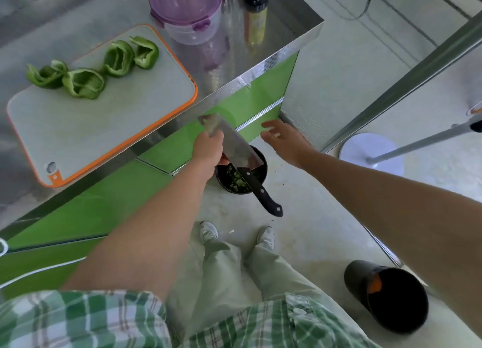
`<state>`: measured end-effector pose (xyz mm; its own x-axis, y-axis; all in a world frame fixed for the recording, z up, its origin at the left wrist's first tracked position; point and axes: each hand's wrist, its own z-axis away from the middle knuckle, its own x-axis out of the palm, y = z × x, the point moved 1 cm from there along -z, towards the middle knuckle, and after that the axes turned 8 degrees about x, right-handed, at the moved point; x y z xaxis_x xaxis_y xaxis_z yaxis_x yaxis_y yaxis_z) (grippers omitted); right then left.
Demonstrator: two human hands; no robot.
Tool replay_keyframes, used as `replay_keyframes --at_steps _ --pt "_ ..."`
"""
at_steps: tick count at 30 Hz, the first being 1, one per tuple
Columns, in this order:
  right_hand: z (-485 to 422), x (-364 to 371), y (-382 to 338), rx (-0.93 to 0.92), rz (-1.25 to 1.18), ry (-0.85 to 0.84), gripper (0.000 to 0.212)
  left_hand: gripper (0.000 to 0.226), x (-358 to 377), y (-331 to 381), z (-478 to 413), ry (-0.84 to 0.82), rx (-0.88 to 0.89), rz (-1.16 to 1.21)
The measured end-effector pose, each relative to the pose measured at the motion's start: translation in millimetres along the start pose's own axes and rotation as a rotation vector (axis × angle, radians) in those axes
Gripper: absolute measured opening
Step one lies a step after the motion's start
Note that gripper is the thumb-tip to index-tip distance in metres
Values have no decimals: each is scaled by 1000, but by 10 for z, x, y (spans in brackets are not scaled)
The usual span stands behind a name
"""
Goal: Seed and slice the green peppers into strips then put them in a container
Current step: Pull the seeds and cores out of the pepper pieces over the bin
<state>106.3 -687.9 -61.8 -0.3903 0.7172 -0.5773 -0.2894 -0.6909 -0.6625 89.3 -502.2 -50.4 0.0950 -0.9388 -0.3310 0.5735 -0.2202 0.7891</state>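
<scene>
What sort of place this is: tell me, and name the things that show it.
Most likely a kitchen prep area. A stainless-steel counter over green cabinet fronts carries a cutting board with seeded green pepper pieces, and the left hand holds a cleaver above a black scrap bin.

Pepper halves [83,83] on the cutting board [91,128], container [187,21] behind it — bin [224,183] on the floor below the knife [240,149]

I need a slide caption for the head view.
Left hand holds the cleaver by its blade over a black bin of scraps; seeded peppers wait on the cutting board.
</scene>
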Motion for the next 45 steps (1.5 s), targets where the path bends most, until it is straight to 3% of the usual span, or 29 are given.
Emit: replay_keyframes --at_steps 4,8,16,22,26,33,37,39,42,45 --pt "-115 154 -168 178 -92 -9 38 28 -106 60 84 -15 184 -108" --pt "-146 270 -299 250 4 -64 42 27 -194 104 140 -36 337 -249" --pt "-136 314 -488 320 -299 -165 41 29 -325 24 47 43 271 -375" --pt "-151 438 -580 481 -280 -168 36 23 -293 96 66 -18 353 -323" --pt "-143 404 -590 588 -339 -289 45 19 -303 86 17 17 354 -387" --pt "-186 390 -575 620 -485 -390 58 16 -310 151 26 26 375 -377" --pt "-219 300 -601 541 -532 -572 73 11 -338 158 18 75 353 -423" --pt "-229 217 -620 514 -569 -556 74 10 -381 172 40 114 326 -468" --pt "-228 215 -622 520 -677 -515 71 14 -361 168 11 89 328 -456" --pt "-197 292 -647 503 -721 -640 77 23 -270 187 21 63 349 -465"
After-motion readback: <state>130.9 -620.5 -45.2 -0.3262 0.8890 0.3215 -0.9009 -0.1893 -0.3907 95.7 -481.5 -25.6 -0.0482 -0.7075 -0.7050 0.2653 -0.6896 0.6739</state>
